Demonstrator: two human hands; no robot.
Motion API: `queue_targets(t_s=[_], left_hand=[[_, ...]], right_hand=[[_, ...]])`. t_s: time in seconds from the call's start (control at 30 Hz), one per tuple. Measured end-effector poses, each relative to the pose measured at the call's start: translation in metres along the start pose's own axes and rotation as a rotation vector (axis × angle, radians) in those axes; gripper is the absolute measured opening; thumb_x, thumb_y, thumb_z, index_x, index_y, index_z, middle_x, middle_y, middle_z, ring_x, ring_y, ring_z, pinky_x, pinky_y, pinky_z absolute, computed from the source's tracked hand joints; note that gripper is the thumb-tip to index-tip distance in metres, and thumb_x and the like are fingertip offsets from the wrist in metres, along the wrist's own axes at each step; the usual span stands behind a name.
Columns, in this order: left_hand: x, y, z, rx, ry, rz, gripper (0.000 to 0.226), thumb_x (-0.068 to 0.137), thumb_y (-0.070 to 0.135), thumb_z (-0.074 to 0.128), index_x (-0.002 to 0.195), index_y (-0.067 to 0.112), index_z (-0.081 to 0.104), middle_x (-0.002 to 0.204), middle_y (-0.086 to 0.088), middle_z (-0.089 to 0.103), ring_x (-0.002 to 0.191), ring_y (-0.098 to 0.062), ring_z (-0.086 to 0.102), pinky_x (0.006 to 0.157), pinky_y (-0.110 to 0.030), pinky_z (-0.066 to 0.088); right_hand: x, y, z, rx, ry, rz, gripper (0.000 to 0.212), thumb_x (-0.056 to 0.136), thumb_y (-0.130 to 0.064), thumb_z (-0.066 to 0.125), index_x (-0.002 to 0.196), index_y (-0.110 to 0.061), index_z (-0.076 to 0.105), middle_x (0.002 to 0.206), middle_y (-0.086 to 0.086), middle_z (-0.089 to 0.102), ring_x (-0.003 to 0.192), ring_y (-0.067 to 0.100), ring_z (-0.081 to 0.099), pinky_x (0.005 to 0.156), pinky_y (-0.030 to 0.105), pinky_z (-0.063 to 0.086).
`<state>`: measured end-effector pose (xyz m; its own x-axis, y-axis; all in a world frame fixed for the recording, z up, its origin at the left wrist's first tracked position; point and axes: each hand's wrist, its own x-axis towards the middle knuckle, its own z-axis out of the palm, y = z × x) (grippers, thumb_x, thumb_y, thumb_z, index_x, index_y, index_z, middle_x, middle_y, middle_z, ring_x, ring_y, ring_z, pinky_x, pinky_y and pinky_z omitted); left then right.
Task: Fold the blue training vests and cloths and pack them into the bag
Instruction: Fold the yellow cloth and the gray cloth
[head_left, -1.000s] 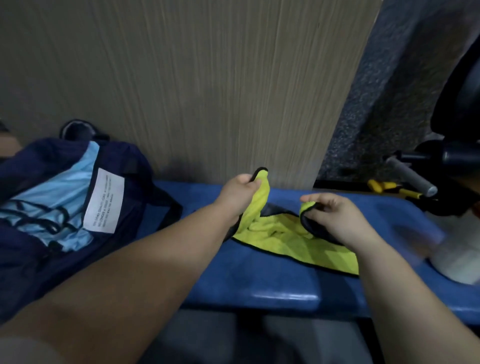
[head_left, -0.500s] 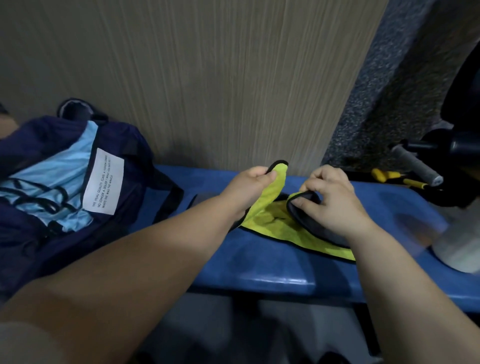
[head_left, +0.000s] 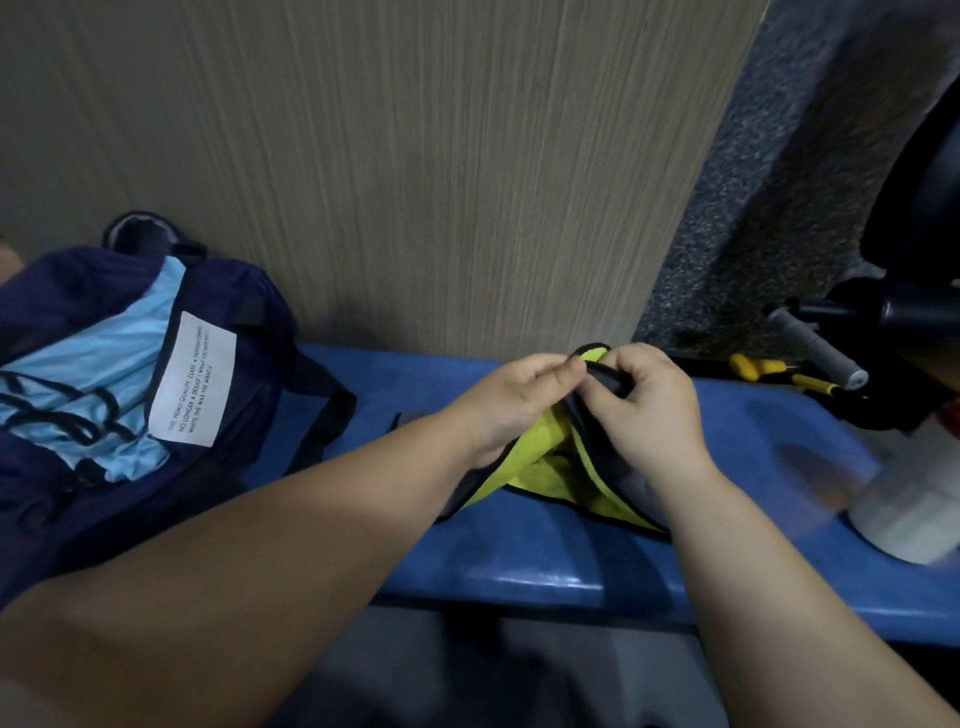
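Observation:
A yellow-green cloth (head_left: 545, 447) with a grey back and black trim lies on the blue bench (head_left: 519, 561). My left hand (head_left: 514, 400) pinches one raised corner of it. My right hand (head_left: 649, 410) grips the other corner, and the two corners meet between my hands above the bench. At the left stands the open dark blue bag (head_left: 223, 426), with light blue fabric (head_left: 83, 395) and a white label (head_left: 192, 384) showing inside.
A wood-grain panel (head_left: 415, 171) rises right behind the bench. At the right stand a white roll (head_left: 914, 509), a yellow-handled tool (head_left: 784, 375) and a black device with a grey handle (head_left: 815, 353). Grey carpet lies beyond.
My right hand has lifted its corner of the cloth up and left to meet the corner in my left hand, so the cloth is doubled over.

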<state>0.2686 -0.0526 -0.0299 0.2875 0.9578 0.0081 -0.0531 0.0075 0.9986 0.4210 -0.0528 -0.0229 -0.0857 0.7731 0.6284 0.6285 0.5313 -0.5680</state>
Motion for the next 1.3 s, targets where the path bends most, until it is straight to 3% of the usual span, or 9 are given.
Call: queue_targets(t_s=[0.13,0.3,0.5,0.63,0.73,0.9,1.03,1.17,1.3], left_hand=[[0.000,-0.001,-0.002,-0.037,-0.045,0.056,0.058,0.067,0.022,0.080,0.119,0.006,0.058,0.117,-0.014,0.067,0.107,-0.020,0.065,0.098,-0.034,0.051],[-0.002,0.001,-0.005,0.133,-0.020,0.116,0.042,0.075,-0.003,0.077,0.105,0.020,0.060,0.106,-0.002,0.068,0.100,-0.013,0.065,0.093,-0.029,0.052],[0.004,-0.005,-0.013,0.357,0.085,0.133,0.030,0.082,0.000,0.066,0.103,0.021,0.063,0.108,-0.004,0.070,0.105,-0.018,0.065,0.092,-0.032,0.050],[0.006,-0.012,-0.024,0.581,0.171,0.079,0.013,0.087,0.010,0.064,0.096,0.019,0.064,0.087,0.005,0.065,0.088,-0.014,0.060,0.074,-0.020,0.045],[0.006,-0.010,-0.023,0.565,0.167,0.078,0.009,0.092,0.014,0.059,0.098,0.019,0.063,0.092,0.003,0.067,0.089,-0.013,0.061,0.082,-0.027,0.046],[0.006,0.034,-0.024,0.383,0.151,0.207,0.017,0.096,0.017,0.048,0.086,0.024,0.059,0.077,0.004,0.058,0.073,-0.009,0.052,0.069,-0.028,0.040],[0.004,0.058,-0.022,0.422,0.056,0.280,0.007,0.095,0.019,0.059,0.092,0.023,0.055,0.079,0.013,0.056,0.069,0.005,0.051,0.067,-0.017,0.041],[0.002,0.044,-0.035,0.784,-0.080,0.139,0.062,0.070,0.020,0.086,0.119,0.028,0.049,0.113,0.011,0.057,0.102,-0.001,0.054,0.088,-0.015,0.042],[-0.001,0.008,-0.052,1.033,-0.067,0.014,0.055,0.078,0.009,0.072,0.125,0.026,0.049,0.113,0.009,0.054,0.096,-0.009,0.055,0.076,-0.020,0.044]], right_hand=[[0.002,-0.001,0.001,0.082,0.041,0.086,0.037,0.077,-0.019,0.079,0.059,-0.026,0.048,0.068,-0.009,0.049,0.068,-0.002,0.049,0.060,0.009,0.033],[0.005,-0.003,0.005,0.229,0.044,0.126,0.026,0.074,-0.027,0.077,0.065,-0.027,0.053,0.068,-0.010,0.056,0.069,0.011,0.053,0.065,0.029,0.041],[0.010,-0.001,-0.002,0.373,0.128,0.180,0.025,0.083,-0.015,0.071,0.078,-0.035,0.056,0.075,-0.014,0.059,0.075,0.007,0.055,0.076,0.036,0.047],[0.015,0.001,-0.012,0.503,0.195,0.247,0.013,0.081,-0.025,0.066,0.078,-0.036,0.059,0.080,-0.008,0.060,0.080,0.011,0.057,0.078,0.042,0.049],[0.018,0.001,-0.016,0.579,0.224,0.265,0.015,0.082,-0.024,0.063,0.078,-0.038,0.060,0.079,-0.008,0.058,0.077,0.009,0.053,0.073,0.034,0.045],[0.026,-0.003,-0.031,0.806,0.396,0.273,0.026,0.093,-0.001,0.056,0.085,-0.026,0.053,0.071,-0.017,0.059,0.069,-0.002,0.050,0.068,0.016,0.042],[0.028,-0.002,-0.035,0.855,0.451,0.309,0.025,0.095,-0.002,0.053,0.086,-0.025,0.052,0.073,-0.014,0.055,0.069,0.001,0.050,0.068,0.018,0.042],[0.023,0.008,-0.028,0.874,0.448,0.442,0.024,0.097,0.000,0.049,0.087,-0.022,0.051,0.073,-0.009,0.055,0.064,0.003,0.052,0.062,0.020,0.045],[0.018,0.025,-0.029,0.762,0.446,0.549,0.023,0.098,-0.005,0.048,0.087,-0.025,0.051,0.077,-0.005,0.055,0.065,0.005,0.053,0.058,0.021,0.045]])
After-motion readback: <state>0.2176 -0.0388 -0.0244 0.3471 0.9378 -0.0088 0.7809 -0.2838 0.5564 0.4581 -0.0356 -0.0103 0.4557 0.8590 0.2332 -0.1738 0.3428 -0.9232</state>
